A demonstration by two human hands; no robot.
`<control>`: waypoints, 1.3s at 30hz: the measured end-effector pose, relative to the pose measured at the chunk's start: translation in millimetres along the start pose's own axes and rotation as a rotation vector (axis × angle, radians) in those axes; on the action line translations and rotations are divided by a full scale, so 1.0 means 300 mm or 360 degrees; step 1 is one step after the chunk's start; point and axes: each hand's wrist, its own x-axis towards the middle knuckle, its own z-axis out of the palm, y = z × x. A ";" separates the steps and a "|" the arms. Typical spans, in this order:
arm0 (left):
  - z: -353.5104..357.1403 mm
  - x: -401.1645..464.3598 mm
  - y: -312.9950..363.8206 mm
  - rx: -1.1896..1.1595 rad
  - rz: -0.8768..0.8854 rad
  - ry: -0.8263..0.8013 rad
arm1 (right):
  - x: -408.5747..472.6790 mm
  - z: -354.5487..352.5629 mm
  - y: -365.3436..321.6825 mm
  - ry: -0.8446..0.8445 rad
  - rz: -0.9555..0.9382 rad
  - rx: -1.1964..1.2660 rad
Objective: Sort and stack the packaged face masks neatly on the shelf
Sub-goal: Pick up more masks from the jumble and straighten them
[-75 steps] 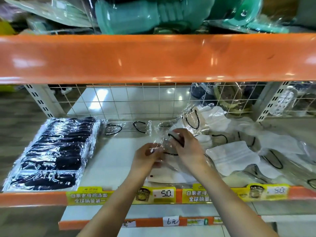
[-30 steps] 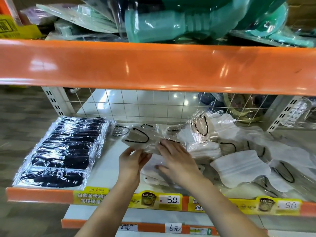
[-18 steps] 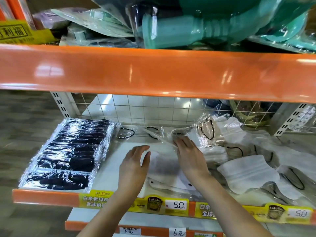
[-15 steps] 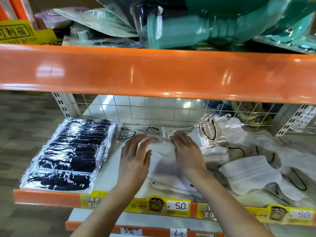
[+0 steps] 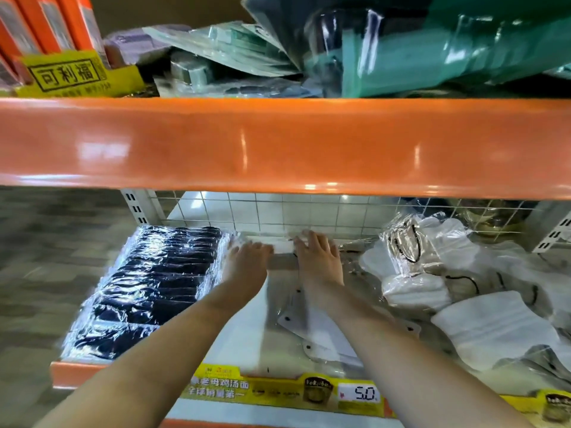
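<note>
Both my hands reach deep to the back of the white shelf (image 5: 241, 341). My left hand (image 5: 247, 259) and my right hand (image 5: 318, 257) lie flat, fingers straight, on clear-wrapped white masks (image 5: 279, 247) near the wire grid. A neat overlapping row of black packaged masks (image 5: 154, 282) fills the shelf's left side. A loose heap of white packaged masks (image 5: 457, 288) with black ear loops covers the right side. More clear-wrapped white masks (image 5: 312, 332) lie between my forearms. What my fingertips touch is blurred.
The orange beam (image 5: 278, 143) of the upper shelf hangs low over my hands. Behind them stands a white wire grid (image 5: 309, 211). Green packaged goods (image 5: 432, 47) and orange boxes (image 5: 46, 26) sit above. A yellow price strip (image 5: 293, 390) runs along the front edge.
Both hands have slid from the middle of the shelf to its back, pushing the wrapped white masks toward the wire grid. The camera has moved closer and lower.
</note>
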 end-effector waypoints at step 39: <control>0.152 0.011 0.032 -0.0313 -0.0335 -0.0376 | -0.029 0.125 0.017 -0.0369 -0.0108 0.0195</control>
